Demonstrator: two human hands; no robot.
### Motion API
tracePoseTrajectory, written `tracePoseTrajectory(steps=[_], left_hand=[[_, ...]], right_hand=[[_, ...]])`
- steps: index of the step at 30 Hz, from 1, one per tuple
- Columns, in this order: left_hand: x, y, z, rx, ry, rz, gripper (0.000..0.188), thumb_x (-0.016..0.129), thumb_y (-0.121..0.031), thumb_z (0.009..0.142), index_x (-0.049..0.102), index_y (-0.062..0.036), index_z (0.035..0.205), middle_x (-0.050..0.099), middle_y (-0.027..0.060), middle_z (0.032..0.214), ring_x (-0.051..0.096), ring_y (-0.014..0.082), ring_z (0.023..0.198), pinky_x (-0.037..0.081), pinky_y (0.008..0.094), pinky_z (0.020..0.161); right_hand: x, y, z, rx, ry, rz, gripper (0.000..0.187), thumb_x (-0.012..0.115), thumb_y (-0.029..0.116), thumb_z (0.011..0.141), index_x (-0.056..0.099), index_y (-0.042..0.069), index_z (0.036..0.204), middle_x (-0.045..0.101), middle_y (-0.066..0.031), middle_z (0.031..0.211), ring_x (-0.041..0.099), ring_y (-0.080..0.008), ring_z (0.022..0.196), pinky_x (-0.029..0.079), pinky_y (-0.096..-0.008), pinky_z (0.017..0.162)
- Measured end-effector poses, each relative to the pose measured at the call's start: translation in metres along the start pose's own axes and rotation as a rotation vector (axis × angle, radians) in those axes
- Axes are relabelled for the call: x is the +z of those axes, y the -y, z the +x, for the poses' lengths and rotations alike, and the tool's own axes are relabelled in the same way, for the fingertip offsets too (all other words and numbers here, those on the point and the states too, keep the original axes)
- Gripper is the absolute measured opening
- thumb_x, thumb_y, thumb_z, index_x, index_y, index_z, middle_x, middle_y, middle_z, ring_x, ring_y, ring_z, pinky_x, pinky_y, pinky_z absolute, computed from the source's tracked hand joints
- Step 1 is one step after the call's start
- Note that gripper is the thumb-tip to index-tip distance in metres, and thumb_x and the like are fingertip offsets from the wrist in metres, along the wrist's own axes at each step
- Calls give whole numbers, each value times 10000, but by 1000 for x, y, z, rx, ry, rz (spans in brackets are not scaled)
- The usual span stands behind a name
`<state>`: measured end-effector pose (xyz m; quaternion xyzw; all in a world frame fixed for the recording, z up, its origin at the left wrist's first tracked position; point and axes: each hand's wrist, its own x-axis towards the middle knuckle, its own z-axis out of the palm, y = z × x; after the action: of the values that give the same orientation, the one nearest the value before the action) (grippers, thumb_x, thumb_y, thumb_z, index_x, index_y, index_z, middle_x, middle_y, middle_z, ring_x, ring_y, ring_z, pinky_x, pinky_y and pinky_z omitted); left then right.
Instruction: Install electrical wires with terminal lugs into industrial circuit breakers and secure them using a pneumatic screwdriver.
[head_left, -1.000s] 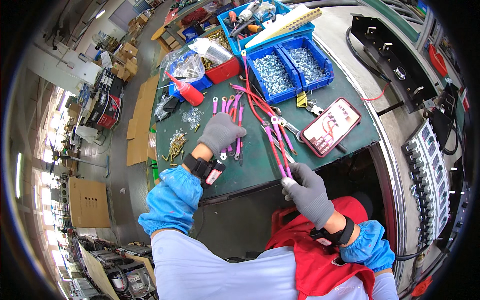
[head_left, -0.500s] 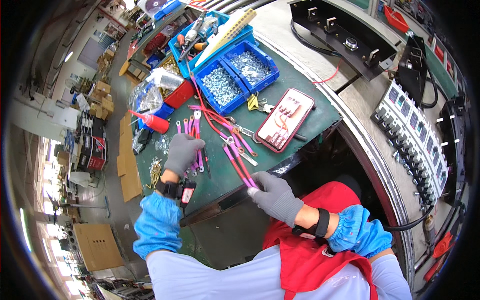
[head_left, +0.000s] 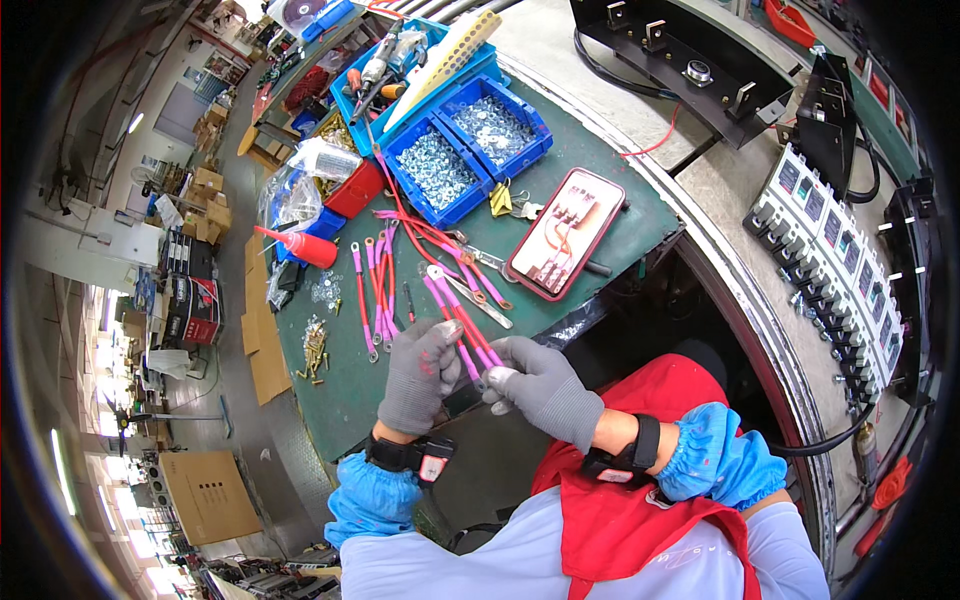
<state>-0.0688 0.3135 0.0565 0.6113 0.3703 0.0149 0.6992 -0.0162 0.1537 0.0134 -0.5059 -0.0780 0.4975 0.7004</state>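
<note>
Both gray-gloved hands meet over the front edge of the green table. My right hand (head_left: 540, 388) is closed on the lower ends of a pair of red cables (head_left: 468, 325) with pink sleeves and ring lugs; their upper lugs point away from me. My left hand (head_left: 418, 372) is closed beside them, its thumb and fingertips against the cables. What its curled fingers cover is hidden. More red cables (head_left: 380, 290) with pink sleeves lie left of the held pair, another bunch (head_left: 462, 262) beyond it. A silver wrench (head_left: 484, 305) and a dark pen (head_left: 408, 300) lie nearby.
A phone (head_left: 568, 234) showing a cable picture lies at the right. Blue bins of washers (head_left: 440, 172), a tool crate (head_left: 408, 70), a red squeeze bottle (head_left: 312, 247) and loose brass screws (head_left: 314, 350) surround the cables. A row of gray electrical devices (head_left: 825, 260) stands far right.
My left hand has left the cable pile and moved right and nearer me to the held cables. My right hand stays nearly in place, and the held cables have tilted slightly left.
</note>
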Motion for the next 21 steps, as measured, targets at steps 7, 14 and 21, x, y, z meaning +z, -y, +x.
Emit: tracePoseTrajectory(steps=[7,14,21], left_hand=[[12,19,-2,16,19,-311,163,557,-222,906,534,-70,853,374,-68,590,366,34,452,272,197,384],[21,22,-7,116,-9,-274,171,538,-228,925,552,-58,920,347,-82,597,333,15,471,265,190,402],[20,21,-7,92,30,-221,258,538,-248,947,590,-17,1048,368,-93,598,348,9,476,262,191,405]], right_hand=[[-1,2,2,-19,0,-2,318,515,85,920,512,-15,1222,602,-65,894,580,-91,699,491,-238,607],[-1,12,1,-25,7,-103,340,539,118,920,526,17,1244,595,-25,891,568,-69,720,504,-234,635],[1,12,1,-7,39,-113,281,500,135,916,564,26,1167,602,-34,822,566,-76,679,492,-243,607]])
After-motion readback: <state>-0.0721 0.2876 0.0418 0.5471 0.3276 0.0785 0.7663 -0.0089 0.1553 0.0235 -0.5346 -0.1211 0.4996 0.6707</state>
